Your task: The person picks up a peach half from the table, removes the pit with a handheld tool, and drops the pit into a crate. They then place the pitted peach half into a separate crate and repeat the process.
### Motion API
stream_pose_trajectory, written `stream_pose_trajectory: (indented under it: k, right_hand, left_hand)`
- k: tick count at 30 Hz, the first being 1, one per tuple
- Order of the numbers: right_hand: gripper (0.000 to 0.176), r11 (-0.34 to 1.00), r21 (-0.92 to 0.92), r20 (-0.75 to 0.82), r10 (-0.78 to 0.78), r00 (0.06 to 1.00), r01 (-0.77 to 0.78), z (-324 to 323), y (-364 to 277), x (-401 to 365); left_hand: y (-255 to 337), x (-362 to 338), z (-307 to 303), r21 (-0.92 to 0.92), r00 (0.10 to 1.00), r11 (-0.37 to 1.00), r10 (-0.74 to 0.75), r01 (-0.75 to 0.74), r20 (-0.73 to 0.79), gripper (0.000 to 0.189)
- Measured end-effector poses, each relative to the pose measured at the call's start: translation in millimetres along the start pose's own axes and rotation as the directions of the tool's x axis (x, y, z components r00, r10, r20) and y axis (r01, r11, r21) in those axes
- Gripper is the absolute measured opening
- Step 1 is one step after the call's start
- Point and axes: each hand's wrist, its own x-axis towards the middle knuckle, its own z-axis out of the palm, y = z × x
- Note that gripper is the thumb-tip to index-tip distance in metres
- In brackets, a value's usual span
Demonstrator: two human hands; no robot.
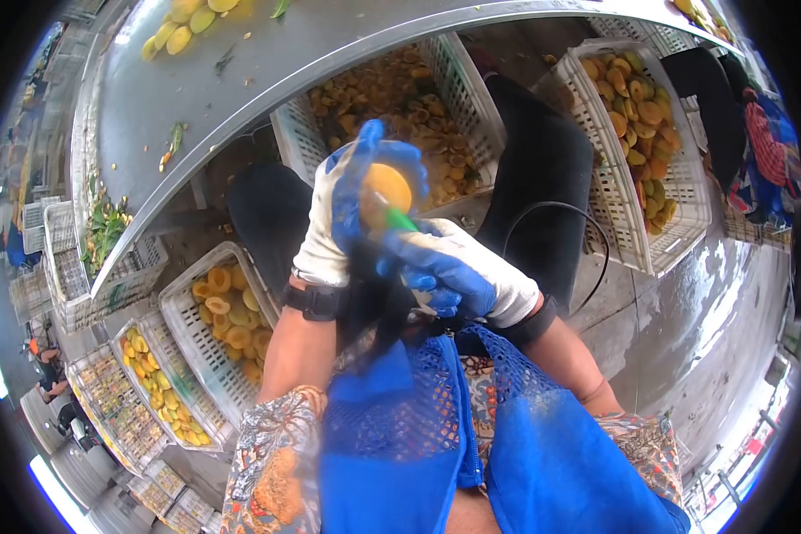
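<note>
My left hand (351,200), in a white and blue glove, is wrapped around a yellow-orange fruit (388,185) near the middle of the view. My right hand (458,271), gloved the same way, is closed around a tool with a green part (400,220). The tool's front end touches or nearly touches the fruit; motion blur hides its exact shape. Both hands are close together above my lap, in front of a white crate (479,120) that holds many orange fruit pieces and scraps.
A metal table (240,67) with fruit and leaves curves across the upper left. White crates of fruit stand at the right (627,222) and left (182,311). A black cable (587,214) loops beside my right knee. People are at the far right and far left.
</note>
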Motion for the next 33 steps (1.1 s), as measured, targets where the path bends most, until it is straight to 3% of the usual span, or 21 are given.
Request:
stream_pose_trajectory:
  k: [2, 4, 6, 7, 10, 11, 15, 17, 19, 21, 24, 25, 28, 29, 32, 33]
  right_hand:
    - [0.033, 0.944, 0.285, 0.111, 0.140, 0.984, -0.166, 1.1, -6.1, -0.9]
    - [0.032, 0.928, 0.320, 0.104, 0.167, 0.980, -0.192, 3.5, 1.8, -0.5]
    - [0.032, 0.927, 0.298, 0.123, 0.199, 0.972, -0.227, 6.8, 8.7, -2.7]
    - [0.033, 0.962, 0.191, 0.112, 0.175, 0.978, -0.194, 9.0, 11.9, -3.3]
    - [0.035, 0.893, 0.285, 0.237, 0.286, 0.928, -0.348, -2.1, 6.2, -2.1]
    - [0.036, 0.848, 0.399, 0.341, 0.215, 0.915, -0.348, -7.5, 10.9, -0.6]
    - [0.037, 0.659, 0.637, 0.476, 0.073, 0.877, -0.400, -15.4, 28.3, 9.9]
    - [0.037, 0.680, 0.636, 0.420, 0.092, 0.903, -0.365, -13.2, 29.8, 10.8]
    - [0.037, 0.745, 0.577, 0.334, 0.158, 0.929, -0.334, -12.6, 24.1, 8.1]
    - [0.037, 0.741, 0.548, 0.369, 0.202, 0.907, -0.388, -21.9, 26.2, 7.1]
    - [0.039, 0.630, 0.638, 0.471, 0.135, 0.872, -0.442, -28.3, 37.2, 14.0]
    - [0.040, 0.595, 0.672, 0.487, 0.093, 0.868, -0.440, -26.9, 41.6, 17.3]
    - [0.042, 0.514, 0.745, 0.510, -0.027, 0.860, -0.426, -24.1, 42.1, 21.2]
    - [0.042, 0.489, 0.762, 0.519, -0.068, 0.852, -0.425, -25.1, 43.4, 23.8]
    - [0.043, 0.397, 0.806, 0.531, -0.155, 0.833, -0.439, -29.9, 50.9, 31.6]
    - [0.043, 0.383, 0.810, 0.533, -0.166, 0.830, -0.443, -31.6, 49.8, 34.1]
  left_hand:
    - [-18.0, -4.0, 1.0, -0.001, 0.986, 0.992, 0.129, -0.130, -0.110, 0.050]
    - [-26.1, -10.0, 0.8, 0.025, 0.968, 0.980, 0.198, -0.197, -0.154, 0.049]
    - [-13.4, -26.0, -3.8, 0.104, 0.990, 0.988, 0.123, -0.115, -0.074, 0.048]
    - [-1.6, -27.0, 0.8, -0.048, 0.996, 0.998, -0.044, 0.040, -0.078, 0.042]
    - [11.5, -16.1, -6.2, 0.123, 0.985, 0.990, -0.084, 0.065, 0.154, 0.039]
    - [15.5, -14.6, -2.8, 0.146, 0.986, 0.983, -0.125, 0.107, 0.114, 0.038]
    - [13.1, -5.6, -4.4, 0.096, 0.978, 0.985, -0.155, 0.143, 0.136, 0.038]
    - [6.2, -3.6, -3.7, 0.042, 0.980, 0.983, -0.183, 0.180, 0.082, 0.037]
    - [-4.8, 4.8, -9.9, 0.159, 0.979, 0.975, -0.174, 0.156, 0.105, 0.037]
    - [-4.6, 4.0, -12.8, 0.317, 0.965, 0.933, -0.222, 0.168, 0.141, 0.038]
    - [1.0, 1.9, -6.8, 0.151, 0.959, 0.960, -0.256, 0.236, 0.124, 0.039]
    - [-1.6, -2.0, -6.4, 0.069, 0.973, 0.983, -0.179, 0.171, 0.146, 0.043]
    - [-26.0, 1.8, -2.1, -0.021, 0.996, 1.000, 0.008, -0.009, -0.087, 0.048]
    - [-31.2, 1.6, -1.3, 0.102, 0.985, 0.983, 0.161, -0.155, -0.055, 0.051]
    - [-41.5, 8.2, 8.3, -0.291, 0.980, 0.956, -0.024, -0.035, -0.195, 0.050]
    - [-44.3, 12.5, 9.7, -0.311, 0.976, 0.949, -0.012, -0.057, -0.216, 0.050]
